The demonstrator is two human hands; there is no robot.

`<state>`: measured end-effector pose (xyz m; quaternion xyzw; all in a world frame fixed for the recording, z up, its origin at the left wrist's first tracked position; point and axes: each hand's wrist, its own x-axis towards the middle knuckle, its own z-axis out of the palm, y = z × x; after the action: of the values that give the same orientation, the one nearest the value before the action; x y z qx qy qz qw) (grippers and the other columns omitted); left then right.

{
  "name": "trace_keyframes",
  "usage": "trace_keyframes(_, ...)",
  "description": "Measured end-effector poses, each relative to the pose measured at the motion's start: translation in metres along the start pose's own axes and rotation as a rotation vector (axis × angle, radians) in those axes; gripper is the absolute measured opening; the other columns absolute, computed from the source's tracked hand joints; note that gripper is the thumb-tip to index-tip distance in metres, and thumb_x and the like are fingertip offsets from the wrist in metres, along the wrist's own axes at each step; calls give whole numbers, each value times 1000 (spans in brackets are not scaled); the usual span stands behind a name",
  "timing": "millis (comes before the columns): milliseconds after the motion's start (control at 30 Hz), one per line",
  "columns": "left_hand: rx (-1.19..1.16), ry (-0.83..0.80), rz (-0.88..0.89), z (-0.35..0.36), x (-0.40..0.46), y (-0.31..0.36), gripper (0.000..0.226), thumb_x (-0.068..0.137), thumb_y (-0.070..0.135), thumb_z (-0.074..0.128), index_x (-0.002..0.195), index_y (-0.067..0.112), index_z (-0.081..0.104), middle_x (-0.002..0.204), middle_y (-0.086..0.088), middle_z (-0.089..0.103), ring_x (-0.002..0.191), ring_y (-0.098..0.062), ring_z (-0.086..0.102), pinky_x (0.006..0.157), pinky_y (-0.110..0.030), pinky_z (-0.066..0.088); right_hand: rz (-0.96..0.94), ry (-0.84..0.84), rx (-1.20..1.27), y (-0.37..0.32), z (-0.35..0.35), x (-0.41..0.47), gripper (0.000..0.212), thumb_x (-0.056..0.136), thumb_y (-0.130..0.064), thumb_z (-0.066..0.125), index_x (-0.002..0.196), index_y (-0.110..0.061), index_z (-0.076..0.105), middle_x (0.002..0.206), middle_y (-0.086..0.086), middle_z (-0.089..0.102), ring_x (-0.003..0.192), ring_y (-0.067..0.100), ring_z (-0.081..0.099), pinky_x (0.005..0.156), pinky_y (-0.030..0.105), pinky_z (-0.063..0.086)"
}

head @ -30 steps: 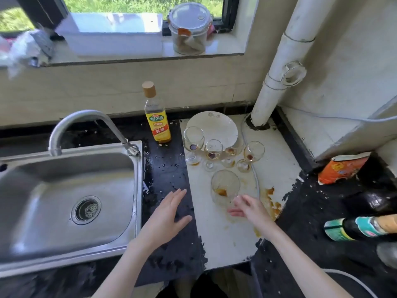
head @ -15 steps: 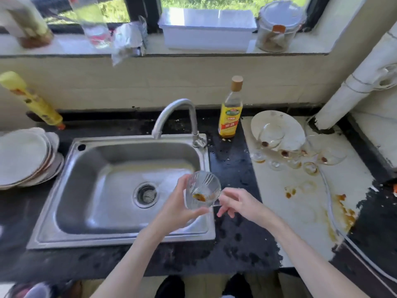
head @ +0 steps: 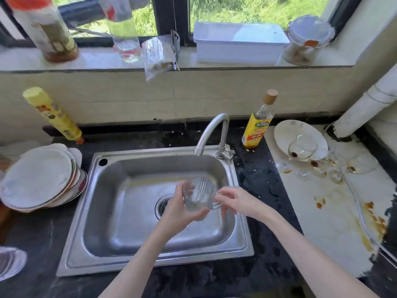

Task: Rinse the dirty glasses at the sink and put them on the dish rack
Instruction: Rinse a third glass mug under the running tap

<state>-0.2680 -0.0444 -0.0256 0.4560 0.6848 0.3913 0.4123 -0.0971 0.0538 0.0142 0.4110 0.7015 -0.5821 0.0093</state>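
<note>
Both hands hold a clear glass mug over the sink.

The left hand (head: pixel 179 211) has a wrapped grip round the glass mug (head: pixel 198 194); the right hand (head: pixel 240 202) pinches its handle, a narrow grip. The mug hangs above the sink (head: pixel 129 211) basin near the drain, below the tap (head: pixel 211 131). More stained glasses (head: pixel 318 163) stand on the pale surface (head: pixel 322 222) at far right. Both forearms reach in from the near edge.

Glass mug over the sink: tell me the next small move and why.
Probably free the right hand from the handle to turn on the tap. The left hand grips the glass mug over the sink, but no water runs from the spout, so rinsing cannot start.
</note>
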Motion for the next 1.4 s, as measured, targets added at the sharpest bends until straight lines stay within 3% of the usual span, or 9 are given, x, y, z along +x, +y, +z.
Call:
trace_keyframes(133, 1, 57, -31, 0, 19, -6, 70, 65, 17, 83, 113, 34, 36, 115, 10, 50, 109, -10, 49, 73, -2, 40, 57, 195, -6, 11, -21, 27, 26, 97, -28, 48, 114, -14, 61, 106, -6, 65, 100, 10, 60, 83, 21, 46)
trace_keyframes(300, 36, 67, -59, -4, 42, -9, 69, 66, 14, 83, 114, 26, 35, 116, 2, 49, 109, -13, 47, 65, 2, 37, 113, 568, -268, 19, -63, 75, 48, 98, -20, 44, 142, -7, 34, 147, 10, 38, 135, 25, 35, 110, 35, 28)
trace_keyframes(400, 64, 43, -76, -5, 53, -14, 70, 65, 20, 83, 115, 27, 34, 117, 5, 49, 109, -9, 47, 73, 1, 34, 150, 455, -337, 19, -75, 105, 57, 98, -20, 42, 148, -5, 17, 155, 11, 23, 143, 24, 20, 114, 33, 19)
trace_keyframes(533, 37, 29, -108, -4, 63, -25, 74, 63, 23, 84, 118, 27, 36, 116, 9, 50, 111, -9, 48, 87, -13, 37, 104, 468, -355, 31, -60, 121, 45, 95, -13, 44, 140, -9, 38, 138, 15, 45, 135, 31, 33, 104, 36, 32)
trace_keyframes(633, 37, 27, -138, -1, 67, -33, 73, 60, 28, 84, 114, 32, 37, 114, 12, 51, 107, -10, 52, 89, -28, 44, 20, 558, -464, 42, -44, 116, 44, 94, -12, 46, 138, -10, 39, 145, 9, 40, 144, 29, 17, 111, 42, 27)
trace_keyframes(800, 77, 54, -137, 2, 71, -30, 75, 62, 22, 85, 116, 31, 34, 113, 14, 52, 103, -4, 50, 76, -3, 33, 54, 397, -852, 60, -10, 116, 57, 98, -17, 36, 148, -5, 14, 158, 11, 7, 146, 24, -2, 117, 38, 2)
trace_keyframes(933, 85, 34, -108, 0, 72, -32, 79, 61, 21, 85, 119, 33, 32, 113, 11, 53, 102, -8, 53, 79, -12, 38, 176, 292, -1025, 65, -2, 127, 62, 97, -11, 32, 149, -3, -1, 158, 13, -9, 145, 25, -12, 116, 38, -6)
trace_keyframes(1300, 74, 0, -71, 3, 68, -33, 78, 62, 19, 84, 117, 35, 31, 110, 30, 46, 99, 1, 51, 81, -5, 37, 175, 236, -967, 69, -6, 129, 62, 97, -13, 35, 150, -7, 3, 158, 11, -9, 145, 23, -12, 117, 35, -4)
trace_keyframes(1400, 67, -2, -63, 2, 67, -30, 77, 63, 18, 84, 115, 36, 31, 108, 31, 44, 97, 11, 49, 78, -1, 35, 131, 249, -822, 64, -9, 127, 51, 99, -15, 34, 147, -5, 22, 158, 12, 0, 146, 23, -6, 118, 34, -1)
